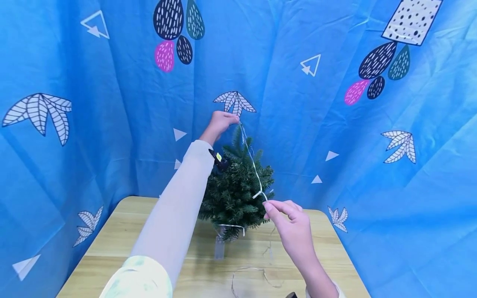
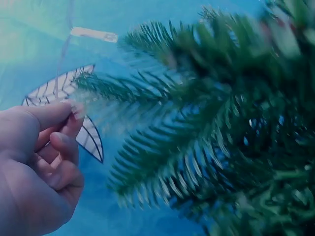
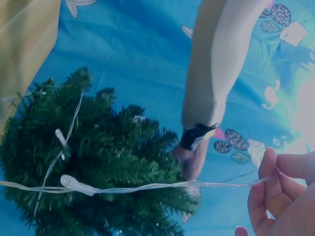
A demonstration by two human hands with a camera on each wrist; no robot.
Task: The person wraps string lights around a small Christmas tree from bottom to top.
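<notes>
A small artificial Christmas tree [image 1: 238, 194] stands on the table with string lights [image 1: 255, 167] around it. At its top, my left hand [image 1: 221, 123] pinches the thin light wire between thumb and fingertips, close by the green branch tips [image 2: 142, 98]. My right hand [image 1: 294, 225], lower and to the right in front of the tree, pinches the same string. Between both hands the wire runs slantwise along the tree's right side. A clear bulb [image 3: 78, 185] hangs on it in the right wrist view. Another stretch of wire [image 1: 231, 226] crosses the lower branches.
Loose light wire [image 1: 249, 269] trails over the wooden table [image 1: 108, 248] at the front. A clear stand [image 1: 220, 247] shows under the tree. Blue patterned cloth [image 1: 298, 124] hangs close behind the table and along both sides.
</notes>
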